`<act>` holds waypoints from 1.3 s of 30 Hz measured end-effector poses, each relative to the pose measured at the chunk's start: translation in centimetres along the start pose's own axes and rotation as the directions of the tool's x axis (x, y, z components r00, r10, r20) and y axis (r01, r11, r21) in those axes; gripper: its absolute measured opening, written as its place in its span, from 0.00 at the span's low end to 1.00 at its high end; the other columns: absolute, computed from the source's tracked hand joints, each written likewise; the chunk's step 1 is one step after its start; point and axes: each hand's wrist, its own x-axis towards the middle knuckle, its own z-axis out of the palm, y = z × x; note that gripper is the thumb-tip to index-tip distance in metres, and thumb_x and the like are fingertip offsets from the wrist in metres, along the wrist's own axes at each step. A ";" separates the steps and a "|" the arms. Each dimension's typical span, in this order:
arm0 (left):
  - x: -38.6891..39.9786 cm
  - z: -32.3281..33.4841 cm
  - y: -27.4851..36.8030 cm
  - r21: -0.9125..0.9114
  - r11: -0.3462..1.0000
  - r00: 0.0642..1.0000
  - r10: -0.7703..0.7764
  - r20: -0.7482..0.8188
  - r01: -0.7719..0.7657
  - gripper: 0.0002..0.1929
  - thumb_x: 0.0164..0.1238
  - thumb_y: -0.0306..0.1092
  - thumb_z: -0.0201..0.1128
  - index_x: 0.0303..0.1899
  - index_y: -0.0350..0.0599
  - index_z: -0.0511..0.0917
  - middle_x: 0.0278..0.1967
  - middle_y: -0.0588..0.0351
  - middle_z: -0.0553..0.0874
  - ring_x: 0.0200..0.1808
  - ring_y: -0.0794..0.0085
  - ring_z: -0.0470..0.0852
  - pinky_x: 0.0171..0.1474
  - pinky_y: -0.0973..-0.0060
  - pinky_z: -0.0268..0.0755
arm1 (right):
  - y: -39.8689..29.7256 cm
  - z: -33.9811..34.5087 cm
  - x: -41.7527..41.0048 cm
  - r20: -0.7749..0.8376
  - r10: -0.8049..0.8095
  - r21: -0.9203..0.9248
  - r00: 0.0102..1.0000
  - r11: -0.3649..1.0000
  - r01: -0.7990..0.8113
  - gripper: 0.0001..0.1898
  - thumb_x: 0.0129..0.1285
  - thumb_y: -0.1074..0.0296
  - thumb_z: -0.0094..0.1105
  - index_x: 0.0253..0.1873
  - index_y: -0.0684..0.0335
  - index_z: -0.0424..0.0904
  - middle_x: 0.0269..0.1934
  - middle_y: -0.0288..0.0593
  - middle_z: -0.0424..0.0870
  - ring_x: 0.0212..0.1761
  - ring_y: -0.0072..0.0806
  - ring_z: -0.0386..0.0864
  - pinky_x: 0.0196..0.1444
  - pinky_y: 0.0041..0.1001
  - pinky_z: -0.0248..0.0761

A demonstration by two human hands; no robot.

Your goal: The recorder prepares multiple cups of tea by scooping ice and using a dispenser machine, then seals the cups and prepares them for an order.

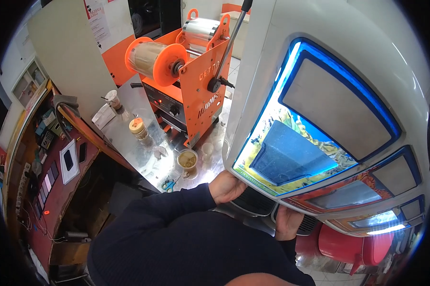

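Note:
My left hand reaches under the lower edge of a white drink dispenser with lit picture panels. Its fingertips are hidden by the machine's housing. Further right, my right hand also goes up beneath the dispenser, and its fingers are mostly out of sight. Whether either hand grips something cannot be told. Black drip trays lie below the housing, close to both hands. On the metal counter left of my left hand stands a plastic cup of brownish drink with ice.
An orange cup-sealing machine with film rolls stands behind the cup. Scissors, a lidded jar and a clear cup are on the counter. Phones lie on a red desk at left. A red container sits lower right.

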 end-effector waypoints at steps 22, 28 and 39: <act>0.4 0.4 0.5 -0.095 0.995 0.999 -0.039 -0.028 0.036 0.18 0.75 0.39 0.47 0.57 0.37 0.70 0.58 0.49 0.76 0.57 0.67 0.76 0.62 0.69 0.69 | 0.0 -0.9 0.5 -0.040 -0.041 0.002 0.998 0.999 0.041 0.18 0.68 0.62 0.51 0.58 0.65 0.70 0.55 0.48 0.76 0.56 0.35 0.75 0.60 0.38 0.71; 0.3 0.1 0.0 -0.082 0.997 0.999 -0.020 -0.041 0.017 0.18 0.75 0.38 0.48 0.58 0.37 0.69 0.58 0.48 0.75 0.58 0.67 0.75 0.63 0.69 0.68 | 0.4 0.2 -0.1 -0.057 -0.079 -0.069 0.995 0.995 0.075 0.17 0.69 0.65 0.50 0.57 0.68 0.71 0.55 0.51 0.76 0.56 0.37 0.75 0.60 0.39 0.72; -1.0 -0.5 0.2 -0.013 1.000 0.999 -0.018 -0.028 0.018 0.20 0.74 0.39 0.49 0.62 0.41 0.66 0.62 0.54 0.72 0.62 0.69 0.71 0.65 0.69 0.62 | 0.1 -0.6 -0.8 -0.092 -0.076 -0.135 0.993 0.989 0.063 0.16 0.69 0.65 0.50 0.57 0.67 0.71 0.56 0.46 0.77 0.58 0.33 0.74 0.65 0.36 0.66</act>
